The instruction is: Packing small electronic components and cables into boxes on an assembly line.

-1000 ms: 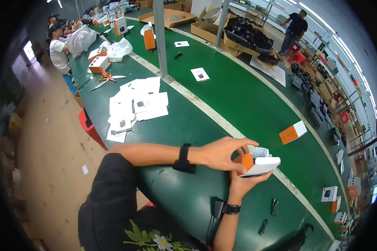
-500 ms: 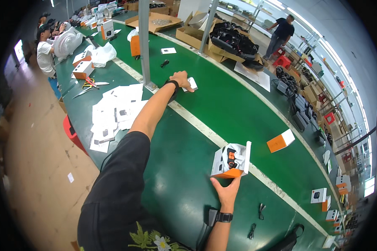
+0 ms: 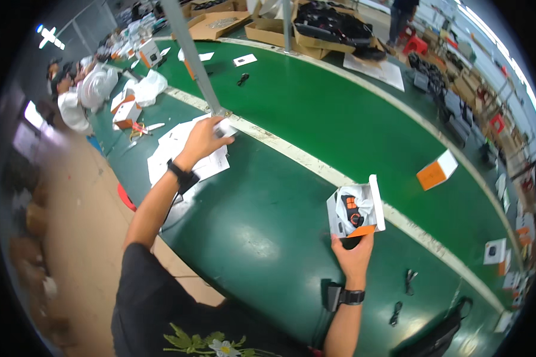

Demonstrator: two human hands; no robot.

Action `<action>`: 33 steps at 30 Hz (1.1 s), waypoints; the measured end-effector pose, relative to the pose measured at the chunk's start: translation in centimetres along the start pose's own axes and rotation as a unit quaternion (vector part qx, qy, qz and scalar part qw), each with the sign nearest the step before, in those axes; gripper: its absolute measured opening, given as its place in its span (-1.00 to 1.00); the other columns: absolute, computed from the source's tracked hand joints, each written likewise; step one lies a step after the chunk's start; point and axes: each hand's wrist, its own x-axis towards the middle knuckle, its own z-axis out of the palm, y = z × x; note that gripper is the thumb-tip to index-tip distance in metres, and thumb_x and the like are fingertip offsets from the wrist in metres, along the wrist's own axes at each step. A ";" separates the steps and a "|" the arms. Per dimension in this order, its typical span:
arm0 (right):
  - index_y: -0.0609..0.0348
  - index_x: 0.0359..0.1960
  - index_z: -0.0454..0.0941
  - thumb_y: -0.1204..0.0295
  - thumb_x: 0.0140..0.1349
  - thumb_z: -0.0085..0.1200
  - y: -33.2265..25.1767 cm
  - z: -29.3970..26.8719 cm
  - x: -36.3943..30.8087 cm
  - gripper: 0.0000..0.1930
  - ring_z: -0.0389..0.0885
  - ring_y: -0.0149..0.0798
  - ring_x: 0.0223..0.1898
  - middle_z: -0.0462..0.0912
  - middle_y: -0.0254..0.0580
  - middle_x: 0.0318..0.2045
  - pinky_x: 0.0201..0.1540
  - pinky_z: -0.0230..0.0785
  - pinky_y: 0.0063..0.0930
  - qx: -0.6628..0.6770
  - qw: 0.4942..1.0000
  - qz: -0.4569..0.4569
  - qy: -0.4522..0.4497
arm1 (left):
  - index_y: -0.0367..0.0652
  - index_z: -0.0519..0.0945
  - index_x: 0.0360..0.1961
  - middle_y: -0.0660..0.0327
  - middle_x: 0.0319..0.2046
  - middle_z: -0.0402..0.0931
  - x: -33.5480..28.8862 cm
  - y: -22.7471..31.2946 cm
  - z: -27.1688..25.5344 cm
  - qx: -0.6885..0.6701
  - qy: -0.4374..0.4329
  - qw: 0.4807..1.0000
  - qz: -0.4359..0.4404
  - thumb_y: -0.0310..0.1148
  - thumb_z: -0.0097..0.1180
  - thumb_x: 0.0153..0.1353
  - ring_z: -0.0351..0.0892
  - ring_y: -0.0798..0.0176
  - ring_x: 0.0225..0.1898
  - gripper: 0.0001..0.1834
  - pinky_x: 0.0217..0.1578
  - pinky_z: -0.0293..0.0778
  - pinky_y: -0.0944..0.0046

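Note:
My left hand is closed on a small white flat item, blurred by motion, at the foot of the grey post. Beneath that hand spread white paper leaflets. My right hand grips the near side of an open white and orange box, its lid standing up on the right. Inside the box lies a black device with orange buttons, wrapped partly in white bag material. The box is by the pale strip bordering the green belt.
A grey post rises beside the belt. Scissors and small boxes lie far left. A white and orange box stands on the belt. Black cables and a black bag are near right.
My left hand has lifted the small white item off the belt and drawn it back over the leaflets. My right hand still grips the box. The whole view has shifted.

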 end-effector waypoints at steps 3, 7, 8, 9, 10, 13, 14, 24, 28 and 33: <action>0.33 0.35 0.41 0.34 0.03 0.64 0.0 0.0 0.8 -0.13 0.64 0.19 0.13 0.61 0.14 0.11 0.23 0.53 -0.01 0.032 0.999 -0.012 -0.019 | -0.22 0.69 0.30 -0.11 0.17 0.66 -1.7 -0.2 -1.3 0.087 0.107 0.989 0.060 -0.21 0.63 0.17 0.65 -0.33 0.21 -0.31 0.27 0.59 -0.09; 0.35 0.43 0.38 0.32 0.02 0.65 1.1 -0.7 0.0 -0.05 0.62 0.21 0.21 0.58 0.18 0.20 0.31 0.50 -0.01 0.029 0.999 0.013 -0.030 | -0.15 0.68 0.22 -0.10 0.15 0.66 6.0 1.4 1.6 0.008 0.046 0.985 0.166 -0.32 0.45 0.36 0.66 -0.34 0.18 -0.56 0.24 0.59 -0.13; 0.36 0.46 0.37 0.31 0.02 0.65 1.5 -0.7 -0.5 -0.02 0.60 0.24 0.25 0.56 0.21 0.24 0.36 0.48 0.00 0.036 0.998 0.032 -0.035 | -0.12 0.66 0.28 -0.11 0.21 0.63 9.1 0.7 3.5 0.028 0.012 0.986 0.161 -0.36 0.38 0.41 0.65 -0.33 0.21 -0.56 0.26 0.58 -0.15; 0.37 0.49 0.35 0.30 0.02 0.65 1.7 -0.6 -0.8 0.01 0.59 0.27 0.29 0.55 0.24 0.27 0.40 0.46 0.02 0.041 0.997 0.050 -0.038 | -0.09 0.63 0.33 -0.11 0.27 0.61 12.5 -0.3 5.9 0.045 -0.022 0.986 0.159 -0.40 0.31 0.45 0.63 -0.32 0.24 -0.56 0.28 0.57 -0.17; 0.36 0.51 0.35 0.26 0.02 0.66 2.0 -0.4 -1.0 0.04 0.57 0.34 0.34 0.53 0.30 0.32 0.45 0.42 0.07 0.025 0.997 0.054 -0.042 | -0.06 0.64 0.34 -0.12 0.27 0.61 15.3 -1.1 7.9 0.086 -0.002 0.986 0.140 -0.38 0.30 0.46 0.65 -0.34 0.22 -0.56 0.29 0.58 -0.19; 0.32 0.52 0.37 0.25 0.03 0.64 1.5 1.0 -1.2 0.02 0.51 0.39 0.45 0.50 0.38 0.42 0.56 0.32 0.14 0.023 0.997 0.055 -0.058 | 0.13 0.61 0.44 -0.21 0.30 0.59 21.9 -5.5 10.8 0.208 -0.028 0.977 -0.042 -0.40 0.28 0.40 0.64 -0.40 0.27 -0.42 0.37 0.58 -0.24; 0.24 0.52 0.40 0.28 0.02 0.63 0.6 1.3 -0.9 -0.01 0.51 0.36 0.46 0.52 0.27 0.44 0.62 0.25 0.20 0.040 0.997 0.042 -0.056 | 0.17 0.59 0.48 -0.22 0.31 0.59 23.2 -7.5 11.0 0.194 -0.038 0.976 -0.095 -0.44 0.24 0.38 0.65 -0.41 0.28 -0.37 0.36 0.60 -0.24; 0.14 0.53 0.41 0.39 -0.02 0.59 -0.9 -0.9 1.1 -0.02 0.53 0.27 0.42 0.61 0.02 0.40 0.60 0.24 0.28 0.066 0.996 0.017 -0.051 | -0.20 0.89 0.02 -0.11 -0.17 0.86 19.1 0.9 11.2 0.054 -0.104 0.988 0.101 -0.53 0.17 0.22 0.85 -0.19 -0.05 -0.60 0.24 0.69 -0.05; 0.20 0.50 0.42 0.35 0.01 0.60 0.8 -0.1 0.5 -0.05 0.55 0.27 0.38 0.61 0.12 0.35 0.52 0.35 0.15 0.058 0.997 0.011 -0.048 | -0.03 0.95 -0.09 0.06 -0.11 0.83 13.2 4.8 10.0 0.197 -0.052 0.967 0.150 -0.60 0.30 0.13 0.78 -0.08 0.04 -0.63 0.13 0.74 -0.04; 0.30 0.38 0.46 0.29 0.02 0.61 0.3 0.5 0.4 -0.13 0.62 0.30 0.26 0.62 0.22 0.24 0.34 0.49 0.07 0.088 0.995 -0.023 -0.043 | -0.02 0.89 -0.28 0.19 -0.04 0.60 8.5 3.5 7.5 0.168 -0.003 0.964 0.208 -0.47 0.51 0.12 0.64 0.01 0.12 -0.86 0.09 0.70 -0.03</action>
